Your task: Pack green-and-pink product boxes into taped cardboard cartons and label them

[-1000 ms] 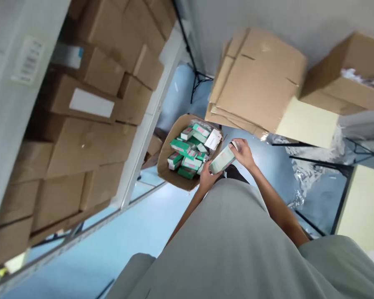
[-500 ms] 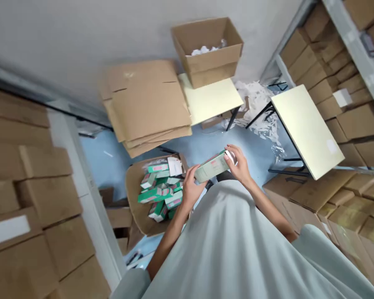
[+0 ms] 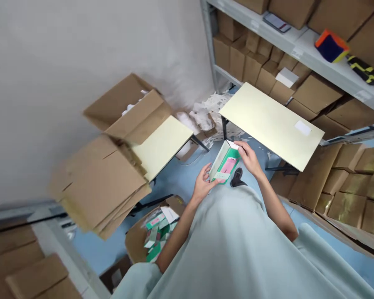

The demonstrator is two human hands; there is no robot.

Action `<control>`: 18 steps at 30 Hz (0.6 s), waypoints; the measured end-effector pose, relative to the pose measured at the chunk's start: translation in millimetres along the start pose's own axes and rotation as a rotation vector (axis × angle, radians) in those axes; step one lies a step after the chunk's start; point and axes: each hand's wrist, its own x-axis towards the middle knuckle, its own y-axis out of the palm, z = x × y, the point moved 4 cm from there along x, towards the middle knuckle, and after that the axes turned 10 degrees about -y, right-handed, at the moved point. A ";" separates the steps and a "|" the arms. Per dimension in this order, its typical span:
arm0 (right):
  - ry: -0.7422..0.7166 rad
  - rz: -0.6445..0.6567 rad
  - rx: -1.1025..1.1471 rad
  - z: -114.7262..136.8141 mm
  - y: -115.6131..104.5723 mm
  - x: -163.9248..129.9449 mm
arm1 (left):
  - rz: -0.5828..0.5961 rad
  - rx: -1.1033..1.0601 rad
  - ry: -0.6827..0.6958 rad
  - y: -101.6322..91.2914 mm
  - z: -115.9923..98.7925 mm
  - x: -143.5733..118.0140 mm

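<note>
A small green and white product box (image 3: 227, 163) with a pink picture on its front is held between my two hands, tilted, in front of my body. My left hand (image 3: 203, 182) grips its lower left end, with the thumb on the front face. At the upper right end, the fingers of my right hand (image 3: 248, 158) close on the box's edge. Below and to the left, an open carton (image 3: 134, 243) on the floor holds several similar green and white boxes (image 3: 156, 236), partly hidden by my left forearm.
Flattened cardboard (image 3: 102, 182) and an open carton (image 3: 137, 112) sit on a pale table (image 3: 165, 145) to the left. Another pale table (image 3: 268, 124) stands ahead right. Shelves (image 3: 286, 41) with brown cartons line the right. White paper scraps (image 3: 215, 104) lie by the wall.
My view has swung to the right, bringing more of the right shelves in. The box in my hands has turned, so its green and pink front now shows. Both hands still hold it.
</note>
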 end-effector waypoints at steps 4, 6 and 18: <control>0.149 -0.123 0.054 -36.7 -87.5 53.6 | 0.187 -0.105 -0.071 77.5 -42.9 60.9; 0.232 -0.184 0.104 -54.0 -123.4 70.6 | 0.291 -0.180 -0.167 112.1 -58.0 79.3; 0.395 -0.418 0.618 -95.2 -163.7 120.6 | 0.572 -0.428 -0.651 185.9 -121.6 180.6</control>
